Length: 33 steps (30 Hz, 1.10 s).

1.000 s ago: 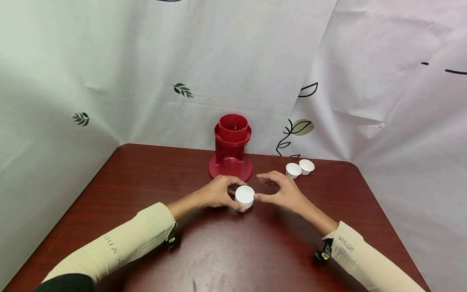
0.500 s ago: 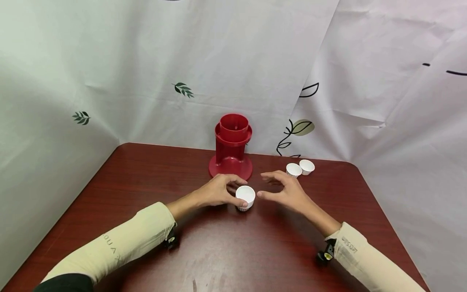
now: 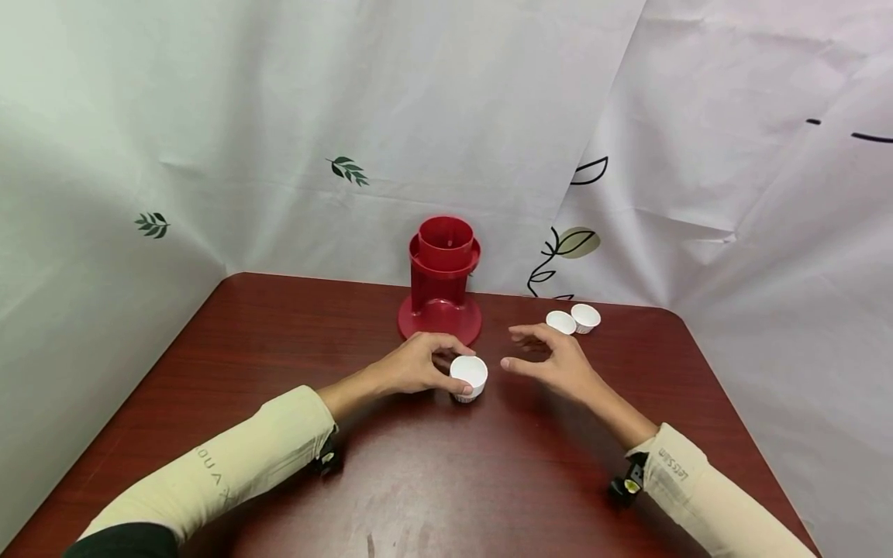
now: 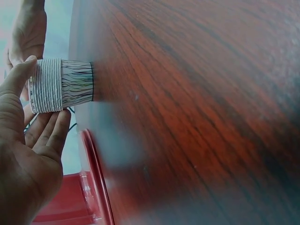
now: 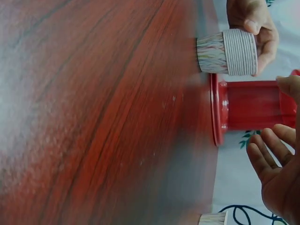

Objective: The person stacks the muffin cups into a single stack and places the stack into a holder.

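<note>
White sheets printed with small leaves and line drawings hang behind and to both sides of a dark red wooden desk [image 3: 279, 333]. At the back middle of the desk stands a red plastic stand [image 3: 443, 283], a tube on a round flared foot; it serves as the landmark here.

Just in front of the red stand's foot, and slightly to its right, a small white paper cup [image 3: 469, 377] sits upright on the desk, mouth up. The wrist views show its side as ribbed near the rim with a streaked pattern toward the base, the base flat on the wood.

The left hand [image 3: 418, 364] lies in front of the stand and left of the cup, with its fingers [image 4: 47, 136] curved round the cup's far side and the thumb pressed to the near side by the rim, so the cup is held between them.

The right hand [image 3: 554, 364] hovers in front of and to the right of the stand, apart from the cup, holding nothing; its fingers [image 5: 265, 159] are spread and loosely bent, palm turned toward the cup.

Further right of the stand, near the desk's back edge, two more white paper cups [image 3: 574, 320] stand side by side, touching or nearly so. Both forearms wear pale cream sleeves [image 3: 237, 465].
</note>
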Each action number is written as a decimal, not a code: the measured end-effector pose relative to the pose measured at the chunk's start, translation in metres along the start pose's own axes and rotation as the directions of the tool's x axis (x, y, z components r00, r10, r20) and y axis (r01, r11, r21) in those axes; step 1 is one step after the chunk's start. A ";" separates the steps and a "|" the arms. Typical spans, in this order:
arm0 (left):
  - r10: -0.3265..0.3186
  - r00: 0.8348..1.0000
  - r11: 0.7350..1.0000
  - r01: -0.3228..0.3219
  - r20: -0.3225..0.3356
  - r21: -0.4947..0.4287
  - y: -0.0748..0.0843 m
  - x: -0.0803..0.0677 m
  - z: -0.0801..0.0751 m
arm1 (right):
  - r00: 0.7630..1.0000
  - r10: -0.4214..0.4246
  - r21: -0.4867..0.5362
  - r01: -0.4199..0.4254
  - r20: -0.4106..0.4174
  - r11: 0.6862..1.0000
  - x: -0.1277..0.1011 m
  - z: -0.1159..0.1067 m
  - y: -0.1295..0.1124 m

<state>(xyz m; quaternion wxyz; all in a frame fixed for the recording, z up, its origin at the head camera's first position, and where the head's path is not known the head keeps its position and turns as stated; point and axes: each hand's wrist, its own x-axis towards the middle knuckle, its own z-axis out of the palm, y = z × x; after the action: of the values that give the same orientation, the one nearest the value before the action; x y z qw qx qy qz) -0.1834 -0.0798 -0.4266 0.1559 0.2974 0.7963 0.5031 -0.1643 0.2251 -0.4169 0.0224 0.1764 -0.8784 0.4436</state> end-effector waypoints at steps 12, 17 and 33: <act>-0.037 0.999 0.999 0.037 0.014 0.031 0.004 0.000 -0.002 | 0.997 0.057 0.011 -0.057 -0.042 0.998 -0.001 -0.011 0.007; -0.031 0.999 0.999 0.030 0.021 0.025 0.004 0.001 -0.002 | 0.996 0.061 -0.017 -0.063 -0.060 0.998 -0.002 -0.015 0.011; -0.045 0.999 0.999 0.044 0.025 0.029 0.009 0.001 -0.002 | 0.982 0.125 -0.090 -0.138 -0.144 0.986 -0.001 -0.043 0.021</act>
<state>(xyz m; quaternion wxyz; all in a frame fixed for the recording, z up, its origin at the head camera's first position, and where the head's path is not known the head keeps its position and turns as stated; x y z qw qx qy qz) -0.1825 -0.0779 -0.4175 0.1730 0.2882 0.8078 0.4842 -0.1754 0.2708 -0.4076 0.0626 0.0854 -0.9055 0.4109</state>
